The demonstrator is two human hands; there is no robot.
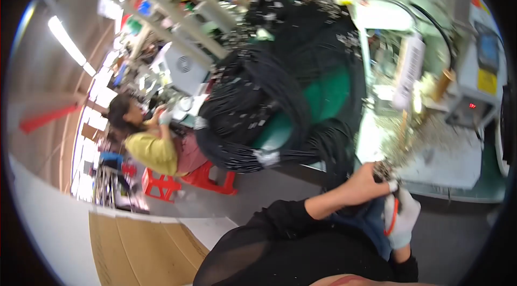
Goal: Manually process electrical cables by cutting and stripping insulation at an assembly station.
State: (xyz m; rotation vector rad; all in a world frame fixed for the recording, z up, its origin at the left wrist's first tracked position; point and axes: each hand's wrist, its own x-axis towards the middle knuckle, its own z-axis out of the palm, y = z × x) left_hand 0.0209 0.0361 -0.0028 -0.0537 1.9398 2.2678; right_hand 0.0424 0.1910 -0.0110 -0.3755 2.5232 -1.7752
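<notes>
My bare left hand (362, 185) is closed around a bunch of small metal-ended cable ends (383, 170), just off the front edge of the bench. Right beside it, my right hand (405, 215), in a white glove, grips a hand tool with a red-orange handle (395, 217). The tool looks like pliers or cutters, but its jaws are too small and blurred to make out. Its upper end is close to the fingers of my left hand. Black cables (335, 149) hang over the table edge to the left of my hands.
A large heap of black cables (253, 87) covers the green table. On the right bench stand a machine with a red display (471, 111), a white cylinder (409, 71) and scattered clippings (396, 138). A co-worker (153, 140) sits at the left by red stools (218, 178); cardboard (142, 248) lies lower left.
</notes>
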